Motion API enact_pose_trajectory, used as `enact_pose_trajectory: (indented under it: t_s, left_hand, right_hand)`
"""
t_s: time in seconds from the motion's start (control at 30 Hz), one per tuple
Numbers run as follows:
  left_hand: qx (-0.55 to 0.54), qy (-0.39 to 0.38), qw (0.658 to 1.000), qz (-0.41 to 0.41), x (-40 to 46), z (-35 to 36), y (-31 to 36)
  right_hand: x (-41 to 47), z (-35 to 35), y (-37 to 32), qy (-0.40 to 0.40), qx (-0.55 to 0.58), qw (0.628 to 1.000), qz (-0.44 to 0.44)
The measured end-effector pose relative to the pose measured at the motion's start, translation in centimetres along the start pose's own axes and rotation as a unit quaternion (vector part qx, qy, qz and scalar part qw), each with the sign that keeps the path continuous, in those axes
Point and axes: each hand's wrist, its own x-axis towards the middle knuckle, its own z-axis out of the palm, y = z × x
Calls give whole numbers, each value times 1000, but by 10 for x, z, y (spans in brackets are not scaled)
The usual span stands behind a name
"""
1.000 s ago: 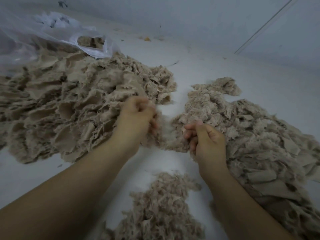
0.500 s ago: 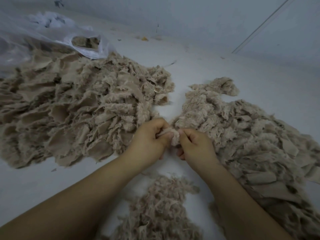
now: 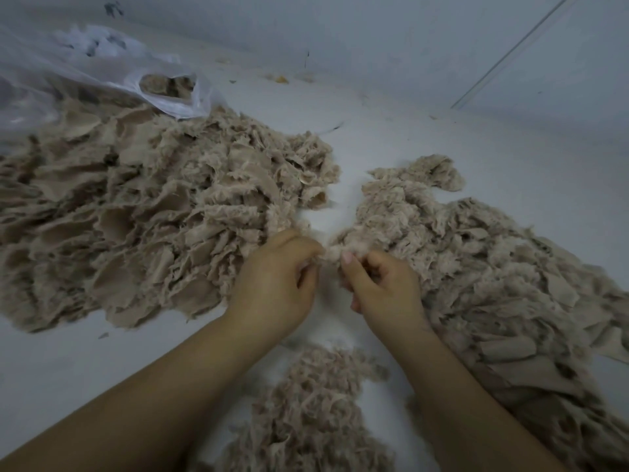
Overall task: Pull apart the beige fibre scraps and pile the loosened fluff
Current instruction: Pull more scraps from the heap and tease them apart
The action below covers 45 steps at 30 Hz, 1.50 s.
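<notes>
You have one small beige scrap (image 3: 332, 254) pinched between your two hands, held just above the white bench (image 3: 510, 172) in the gap between the two big heaps. Your left hand (image 3: 277, 284) has its fingers curled onto the scrap's left end; your right hand (image 3: 381, 287) pinches the right end under the thumb, with the other fingers folded in. The hands sit close together, nearly touching, so by my reading you are at the start of a pull, the tuft not yet drawn apart.

The large heap of scraps (image 3: 153, 216) lies to the left, spilling from a clear plastic bag (image 3: 102, 76) at the far left. A second heap (image 3: 476, 267) runs along the right, looser at its far end and flatter nearer you. The pile of loosened fluff (image 3: 316, 413) sits near you, between your forearms.

Next, you will likely need to draw the hands apart sideways to tease the fibres open, then drop the fluff onto the near pile.
</notes>
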Motion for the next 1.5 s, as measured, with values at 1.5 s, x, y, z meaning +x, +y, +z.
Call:
enact_pose_trajectory:
  t_s: [1.5]
  left_hand:
    - [-336,-45,894,-293,5,8,2]
  right_hand:
    - [-1,0,0,-73,145,985,63]
